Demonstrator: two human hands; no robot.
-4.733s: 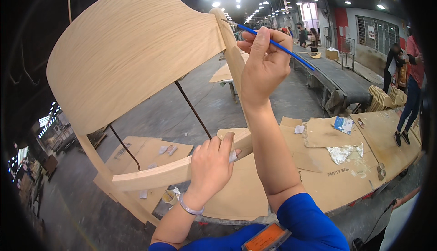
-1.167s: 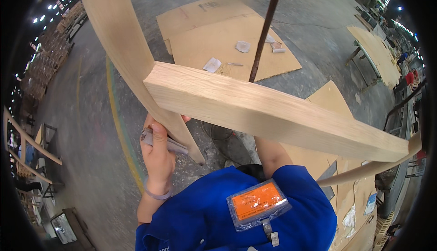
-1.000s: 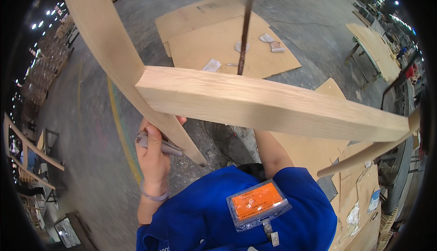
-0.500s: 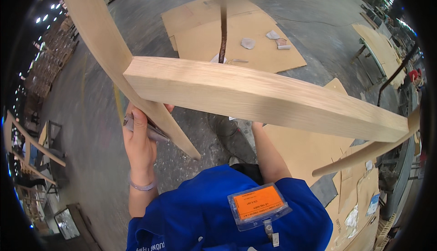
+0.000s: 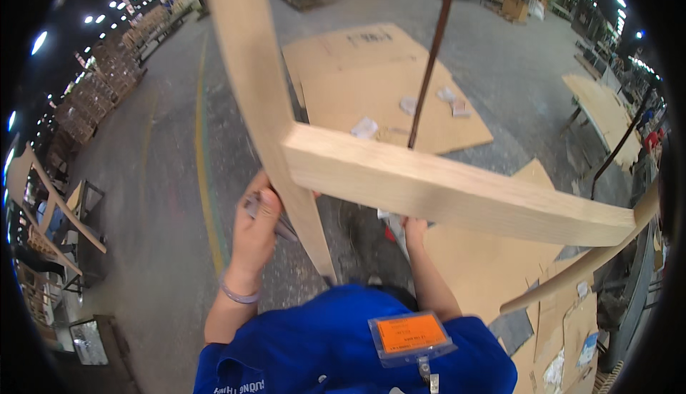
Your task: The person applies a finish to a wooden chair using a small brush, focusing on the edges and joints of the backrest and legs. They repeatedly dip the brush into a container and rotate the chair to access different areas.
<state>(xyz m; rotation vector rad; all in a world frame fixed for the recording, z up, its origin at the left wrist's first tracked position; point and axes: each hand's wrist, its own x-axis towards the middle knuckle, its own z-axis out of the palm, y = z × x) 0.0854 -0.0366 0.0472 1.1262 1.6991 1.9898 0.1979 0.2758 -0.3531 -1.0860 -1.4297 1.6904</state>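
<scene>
A pale wooden chair frame is in front of me: a curved crosspiece point(image 5: 457, 187) joins a long left leg point(image 5: 261, 72) and a slanting right leg point(image 5: 579, 280). My left hand point(image 5: 254, 240) is closed at the outer side of the left leg, just below the joint. Between its thumb and fingers is a folded grey-brown sheet that looks like sandpaper point(image 5: 286, 231), lying along the leg. My right hand point(image 5: 414, 230) reaches up under the crosspiece, near its lower edge. Its fingers are mostly hidden behind the wood, so their grip does not show.
A dark thin rod point(image 5: 434, 58) rises behind the crosspiece. Cardboard sheets point(image 5: 343, 72) cover part of the floor, with crumpled scraps point(image 5: 364, 127) on them. Other chair frames point(image 5: 57, 208) stand at the left. A board-topped table point(image 5: 604, 119) is at the far right.
My view has shifted, so the frame sits farther right and lower in the picture. My left hand stays by the left leg with the sheet. More of my right hand shows below the crosspiece.
</scene>
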